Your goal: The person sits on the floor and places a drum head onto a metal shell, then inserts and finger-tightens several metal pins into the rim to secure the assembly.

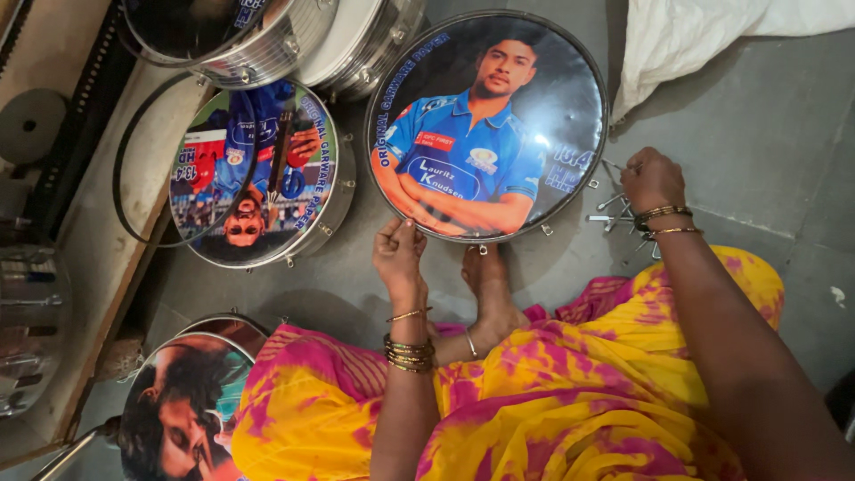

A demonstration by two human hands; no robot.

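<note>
A round drum (pixel 499 80) with a printed picture of a person in a blue shirt on its glossy head lies on the grey floor in front of me. My left hand (pixel 398 252) pinches its near rim at the lower left. My right hand (pixel 652 178) is closed over a small pile of metal hook bolts (pixel 613 212) on the floor, just right of the drum. My foot (pixel 488 285) rests against the drum's near edge. Several metal lugs stick out around the rim.
A second picture drum (pixel 258 178) lies to the left with a loose black hoop (pixel 120 183) beside it. Shiny metal drums (pixel 267 40) stack at the top. Another picture drum (pixel 183 401) is at lower left. White cloth (pixel 704 36) lies top right. My yellow-pink garment (pixel 552 401) covers my lap.
</note>
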